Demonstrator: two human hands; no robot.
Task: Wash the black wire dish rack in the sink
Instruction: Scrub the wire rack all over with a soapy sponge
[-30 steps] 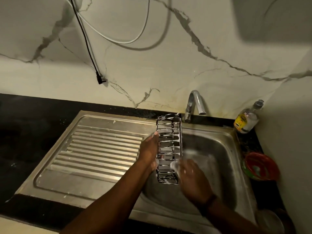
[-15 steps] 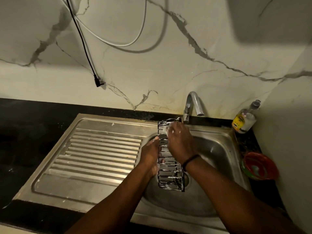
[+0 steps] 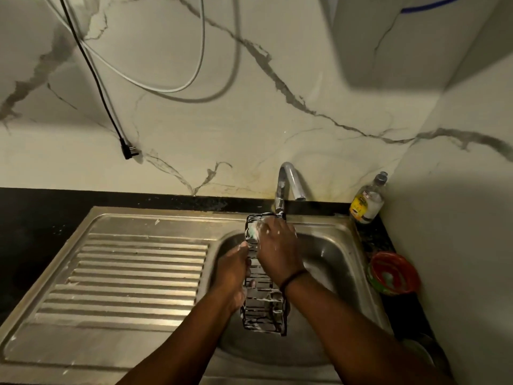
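Observation:
The black wire dish rack (image 3: pixel 263 309) stands on end over the steel sink bowl (image 3: pixel 333 262), streaked with white foam. My left hand (image 3: pixel 233 273) grips its left side about halfway up. My right hand (image 3: pixel 277 245) presses a foamy sponge (image 3: pixel 252 232), greenish at one edge, against the rack's upper part. The rack's top end sits just below the tap (image 3: pixel 288 182). My right hand hides much of the rack's upper half.
A ribbed steel drainboard (image 3: pixel 133 273) lies left of the bowl. A soap bottle (image 3: pixel 366 201) stands in the back right corner, with a red bowl (image 3: pixel 394 273) in front of it. A black plug (image 3: pixel 129 152) dangles on the wall.
My right hand moved from the rack's lower end up to its top end with the sponge. The left hand has kept its hold on the rack.

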